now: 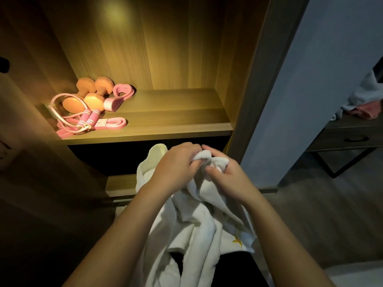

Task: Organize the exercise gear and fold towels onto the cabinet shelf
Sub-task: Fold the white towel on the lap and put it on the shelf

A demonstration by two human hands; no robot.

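The white towel (199, 228) hangs bunched and unfolded in the near middle of the scene. Its long axis runs straight down from the grip toward the person's body. The left hand (176, 168) and right hand (230, 177) meet at its top edge, almost touching. Each grip is narrow, with curled fingers pinching a wad of cloth, and a loose corner sticks up just left of the left hand. A small yellow embroidered mark (238, 241) sits low on the towel's right side, but it is too small to read, and no other writing shows. The cabinet shelf (176, 112) lies just beyond and above the hands, with its front edge close to the knuckles. Both hands are about equally near it, so my judgement is that the towel must first be spread and folded, then carried forward onto the right part of the board. On the far left of the shelf the gear sits grouped together: two orange dumbbells (91, 96), a pink jump rope (83, 119) coiled in front of them, and pink resistance bands (122, 92) just to their right. Far right, past the cabinet side, a dark side table (352, 137) carries heaped cloths (364, 104).
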